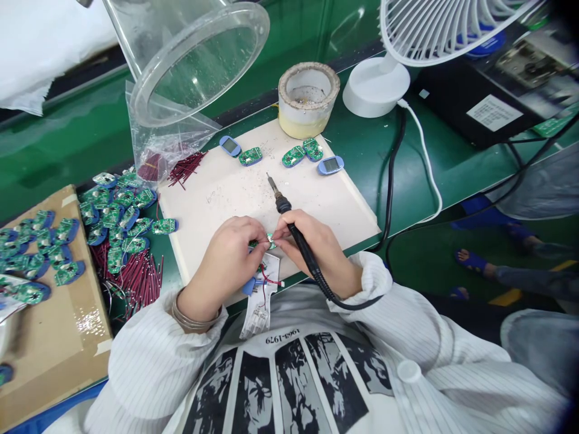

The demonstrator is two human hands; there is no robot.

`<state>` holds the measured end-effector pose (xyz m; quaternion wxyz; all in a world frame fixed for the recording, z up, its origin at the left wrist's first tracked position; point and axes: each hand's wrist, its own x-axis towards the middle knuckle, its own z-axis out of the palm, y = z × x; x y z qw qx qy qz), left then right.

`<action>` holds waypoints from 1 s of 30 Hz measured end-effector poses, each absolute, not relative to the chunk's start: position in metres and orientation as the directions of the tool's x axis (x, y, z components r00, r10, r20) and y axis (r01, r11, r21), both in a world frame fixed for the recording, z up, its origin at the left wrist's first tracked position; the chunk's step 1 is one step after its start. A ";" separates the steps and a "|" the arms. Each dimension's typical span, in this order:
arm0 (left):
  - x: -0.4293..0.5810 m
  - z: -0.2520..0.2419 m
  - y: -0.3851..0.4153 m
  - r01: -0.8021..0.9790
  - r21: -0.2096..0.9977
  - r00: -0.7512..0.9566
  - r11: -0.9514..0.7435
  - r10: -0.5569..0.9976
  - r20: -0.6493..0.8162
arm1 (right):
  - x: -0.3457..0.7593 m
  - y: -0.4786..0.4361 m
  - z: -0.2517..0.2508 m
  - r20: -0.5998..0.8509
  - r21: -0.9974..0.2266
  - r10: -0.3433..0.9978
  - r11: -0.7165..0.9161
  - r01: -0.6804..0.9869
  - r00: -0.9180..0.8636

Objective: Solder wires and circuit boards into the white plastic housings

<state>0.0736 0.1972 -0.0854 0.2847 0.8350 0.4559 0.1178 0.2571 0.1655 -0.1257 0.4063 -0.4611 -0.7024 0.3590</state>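
Observation:
My left hand (pixel 233 256) is closed, fingertips pinching a small green circuit board (pixel 270 237) low on the pale work sheet (pixel 217 202). In my right hand (pixel 319 244) rests a soldering iron (pixel 301 241), its tip pointing up and away from the board. The thumb and fingertips of that hand meet at the board's right end; whatever they pinch there is too small to make out. Just below the hands lies a white part (pixel 262 301) with a red wire (pixel 271 281) and a blue piece (pixel 248 286).
Several circuit boards (pixel 113 214) and red wires (pixel 142 277) are heaped left, beside a cardboard sheet (pixel 85 301). A tape roll (pixel 309 99), loose boards (pixel 294 157) and a fan (pixel 376 87) stand beyond. A clear hood (pixel 199 66) overhangs; a black cable (pixel 392 181) runs right.

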 end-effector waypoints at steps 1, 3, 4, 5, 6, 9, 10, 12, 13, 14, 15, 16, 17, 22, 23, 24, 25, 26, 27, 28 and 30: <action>0.074 -0.085 0.197 0.696 0.580 0.556 -0.423 0.829 -0.061 | 0.256 0.166 -0.126 0.244 -0.875 0.935 0.326 0.358 -0.256; 0.074 -0.085 0.197 0.698 0.577 0.554 -0.425 0.830 -0.058 | 0.254 0.167 -0.128 0.272 -0.855 0.919 0.367 0.366 -0.285; 0.074 -0.085 0.197 0.698 0.578 0.553 -0.424 0.831 -0.058 | 0.254 0.167 -0.128 0.291 -0.841 0.909 0.392 0.372 -0.299; 0.074 -0.085 0.197 0.698 0.580 0.552 -0.421 0.832 -0.060 | 0.253 0.167 -0.129 0.308 -0.827 0.898 0.415 0.378 -0.313; 0.074 -0.084 0.197 0.698 0.582 0.550 -0.417 0.833 -0.064 | 0.253 0.167 -0.129 0.322 -0.815 0.890 0.435 0.383 -0.324; 0.073 -0.082 0.198 0.708 0.577 0.547 -0.406 0.833 -0.084 | 0.253 0.166 -0.130 0.347 -0.799 0.878 0.461 0.387 -0.330; 0.073 -0.081 0.198 0.711 0.576 0.545 -0.403 0.834 -0.089 | 0.253 0.166 -0.131 0.352 -0.800 0.878 0.463 0.383 -0.326; 0.074 -0.080 0.197 0.710 0.582 0.542 -0.397 0.835 -0.091 | 0.253 0.165 -0.132 0.361 -0.802 0.878 0.464 0.377 -0.313; 0.074 -0.080 0.197 0.707 0.587 0.542 -0.395 0.836 -0.091 | 0.252 0.165 -0.133 0.365 -0.801 0.879 0.464 0.377 -0.307; 0.075 -0.079 0.197 0.705 0.591 0.541 -0.392 0.836 -0.090 | 0.252 0.165 -0.134 0.366 -0.800 0.880 0.463 0.382 -0.303; 0.075 -0.079 0.196 0.708 0.589 0.537 -0.390 0.839 -0.090 | 0.252 0.165 -0.135 0.365 -0.798 0.882 0.461 0.388 -0.297; 0.077 -0.080 0.196 0.715 0.580 0.532 -0.389 0.842 -0.091 | 0.251 0.165 -0.135 0.365 -0.795 0.883 0.460 0.395 -0.295; 0.078 -0.080 0.196 0.726 0.566 0.526 -0.390 0.845 -0.092 | 0.251 0.165 -0.136 0.365 -0.792 0.883 0.461 0.401 -0.295; 0.081 -0.083 0.196 0.749 0.502 0.540 -0.432 0.837 -0.085 | 0.260 0.161 -0.129 0.378 -0.771 0.882 0.468 0.433 -0.280; 0.081 -0.084 0.197 0.746 0.500 0.548 -0.440 0.832 -0.086 | 0.263 0.160 -0.127 0.373 -0.765 0.885 0.463 0.448 -0.279; 0.081 -0.084 0.197 0.743 0.500 0.554 -0.444 0.828 -0.087 | 0.265 0.159 -0.126 0.365 -0.759 0.886 0.461 0.460 -0.286; 0.081 -0.084 0.198 0.739 0.503 0.559 -0.448 0.824 -0.088 | 0.267 0.159 -0.125 0.358 -0.753 0.884 0.463 0.467 -0.300; 0.080 -0.083 0.199 0.733 0.508 0.566 -0.452 0.820 -0.087 | 0.268 0.160 -0.125 0.353 -0.750 0.880 0.469 0.466 -0.317; 0.081 -0.083 0.199 0.728 0.513 0.571 -0.455 0.816 -0.086 | 0.268 0.161 -0.125 0.352 -0.749 0.874 0.478 0.459 -0.334; 0.081 -0.082 0.200 0.723 0.517 0.576 -0.459 0.814 -0.082 | 0.267 0.163 -0.126 0.351 -0.749 0.868 0.486 0.450 -0.351; 0.081 -0.080 0.202 0.713 0.521 0.587 -0.469 0.806 -0.077 | 0.266 0.168 -0.128 0.352 -0.755 0.858 0.496 0.428 -0.373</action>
